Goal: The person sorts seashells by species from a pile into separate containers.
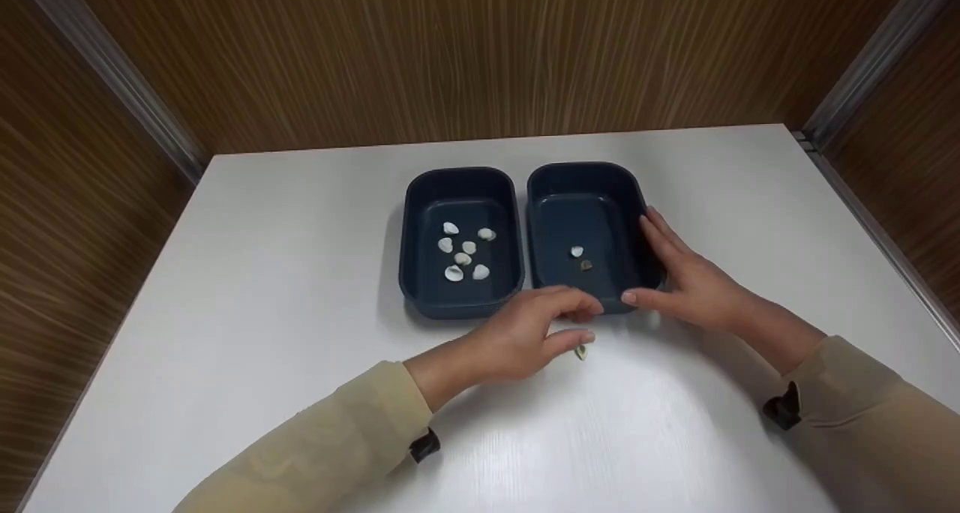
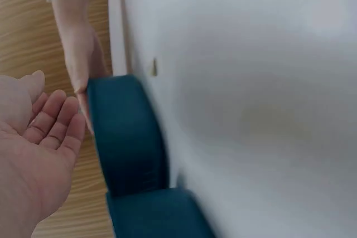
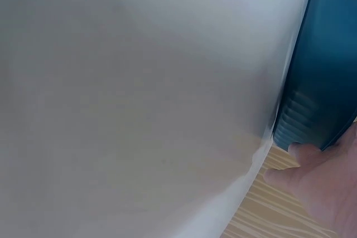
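My left hand (image 1: 529,329) hovers at the near edge of the right dark blue tray (image 1: 534,232). Its fingers are loosely bent, and the left wrist view shows the palm with nothing in it. A small pale shell (image 1: 581,353) lies on the table just under the left thumb. My right hand (image 1: 694,284) rests against the right tray's near right corner, fingers along the outer side wall and thumb at the front. Inside that tray are a white shell (image 1: 577,251) and a small brown piece (image 1: 586,265), possibly a shell.
Beside it on the left stands a matching dark blue tray (image 1: 403,273) with several white shells (image 1: 463,259) spread over its floor. Both sit on a white table (image 1: 300,273). Wood-grain panels (image 1: 480,55) rise behind the table and at both sides.
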{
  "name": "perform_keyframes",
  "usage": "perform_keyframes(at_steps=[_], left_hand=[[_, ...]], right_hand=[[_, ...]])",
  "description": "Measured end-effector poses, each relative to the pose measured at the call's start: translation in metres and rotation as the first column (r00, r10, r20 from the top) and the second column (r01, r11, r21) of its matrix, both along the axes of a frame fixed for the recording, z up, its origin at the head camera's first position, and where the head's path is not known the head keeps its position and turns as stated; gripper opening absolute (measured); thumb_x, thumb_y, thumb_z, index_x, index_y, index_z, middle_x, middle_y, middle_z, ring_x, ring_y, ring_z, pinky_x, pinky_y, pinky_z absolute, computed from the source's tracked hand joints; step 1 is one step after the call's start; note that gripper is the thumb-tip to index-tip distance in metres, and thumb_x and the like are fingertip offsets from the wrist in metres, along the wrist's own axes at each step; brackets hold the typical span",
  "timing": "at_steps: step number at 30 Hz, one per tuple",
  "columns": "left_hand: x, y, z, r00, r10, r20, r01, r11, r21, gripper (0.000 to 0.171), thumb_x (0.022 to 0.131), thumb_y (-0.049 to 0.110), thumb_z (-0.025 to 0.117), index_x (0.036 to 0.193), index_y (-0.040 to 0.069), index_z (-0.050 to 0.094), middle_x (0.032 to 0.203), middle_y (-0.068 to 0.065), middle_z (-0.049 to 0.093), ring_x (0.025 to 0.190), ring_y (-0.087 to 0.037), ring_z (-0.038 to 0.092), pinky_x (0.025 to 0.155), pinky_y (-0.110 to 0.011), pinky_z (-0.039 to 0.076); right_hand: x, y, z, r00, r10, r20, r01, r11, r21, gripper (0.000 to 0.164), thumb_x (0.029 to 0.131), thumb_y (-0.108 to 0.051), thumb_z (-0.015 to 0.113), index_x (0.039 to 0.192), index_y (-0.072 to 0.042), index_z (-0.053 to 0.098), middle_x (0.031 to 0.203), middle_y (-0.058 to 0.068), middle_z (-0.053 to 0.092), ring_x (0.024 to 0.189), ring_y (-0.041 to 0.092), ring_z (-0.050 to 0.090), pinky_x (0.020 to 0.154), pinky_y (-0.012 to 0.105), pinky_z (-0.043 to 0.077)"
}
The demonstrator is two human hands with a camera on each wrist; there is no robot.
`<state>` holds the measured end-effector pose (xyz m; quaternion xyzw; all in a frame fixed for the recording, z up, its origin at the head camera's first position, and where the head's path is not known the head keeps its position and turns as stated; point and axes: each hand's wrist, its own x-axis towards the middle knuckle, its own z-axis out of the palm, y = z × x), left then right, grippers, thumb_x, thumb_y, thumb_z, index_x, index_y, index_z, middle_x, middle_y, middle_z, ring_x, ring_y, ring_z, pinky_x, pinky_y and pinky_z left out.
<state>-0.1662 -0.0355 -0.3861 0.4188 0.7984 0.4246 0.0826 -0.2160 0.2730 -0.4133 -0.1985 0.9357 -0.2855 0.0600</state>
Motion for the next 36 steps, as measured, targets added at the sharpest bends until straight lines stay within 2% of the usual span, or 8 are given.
perform_keyframes(at_steps=[5, 12, 19, 28, 36], left_hand=[[0.007, -0.006, -0.013, 1.0, 0.002, 0.029, 0.0, 0.998, -0.071, 0.032, 0.106, 0.016, 0.068, 0.136, 0.005, 0.066, 0.128, -0.007, 0.07, 0.119, -0.013, 0.065, 0.104, -0.021, 0.049], [0.008, -0.008, -0.031, 0.998, 0.01, 0.06, -0.002, 0.99, -0.138, 0.041, 0.106, 0.02, 0.069, 0.143, 0.006, 0.063, 0.136, -0.005, 0.067, 0.126, -0.011, 0.062, 0.108, -0.022, 0.047], [0.003, -0.007, -0.043, 0.998, 0.044, 0.032, -0.036, 0.974, -0.226, 0.049, 0.104, 0.024, 0.073, 0.149, 0.011, 0.06, 0.137, -0.003, 0.065, 0.129, -0.01, 0.058, 0.113, -0.023, 0.042], [-0.003, 0.002, -0.054, 0.998, 0.016, -0.065, -0.03, 0.977, -0.211, 0.041, 0.101, 0.018, 0.075, 0.14, 0.008, 0.067, 0.126, -0.005, 0.065, 0.118, -0.018, 0.059, 0.107, -0.025, 0.045], [-0.005, 0.006, -0.061, 0.994, 0.022, -0.106, -0.047, 0.971, -0.234, 0.037, 0.1, 0.018, 0.075, 0.136, 0.009, 0.069, 0.124, -0.005, 0.066, 0.116, -0.02, 0.059, 0.105, -0.026, 0.046]], right_hand=[[0.0, 0.0, -0.002, 1.0, -0.003, -0.01, 0.003, 1.0, -0.013, 0.111, 0.096, -0.05, 0.077, 0.172, -0.014, 0.006, 0.179, 0.002, -0.006, 0.161, 0.041, 0.012, 0.12, 0.069, 0.029], [-0.001, 0.0, -0.002, 1.0, 0.008, -0.021, -0.009, 1.0, -0.027, 0.111, 0.095, -0.048, 0.078, 0.172, -0.012, 0.007, 0.179, 0.004, -0.005, 0.161, 0.042, 0.012, 0.119, 0.07, 0.029], [-0.001, 0.0, -0.003, 1.0, 0.009, -0.024, -0.009, 1.0, -0.025, 0.111, 0.095, -0.048, 0.079, 0.172, -0.013, 0.007, 0.179, 0.003, -0.005, 0.161, 0.041, 0.012, 0.12, 0.07, 0.029], [-0.002, 0.001, -0.001, 1.0, -0.002, -0.006, 0.002, 1.0, -0.03, 0.112, 0.094, -0.049, 0.079, 0.173, -0.016, 0.007, 0.179, 0.0, -0.005, 0.161, 0.04, 0.012, 0.12, 0.07, 0.026], [-0.002, 0.001, -0.002, 1.0, 0.004, -0.017, -0.004, 0.999, -0.04, 0.111, 0.094, -0.047, 0.08, 0.173, -0.016, 0.007, 0.179, 0.001, -0.004, 0.161, 0.04, 0.012, 0.12, 0.07, 0.027]])
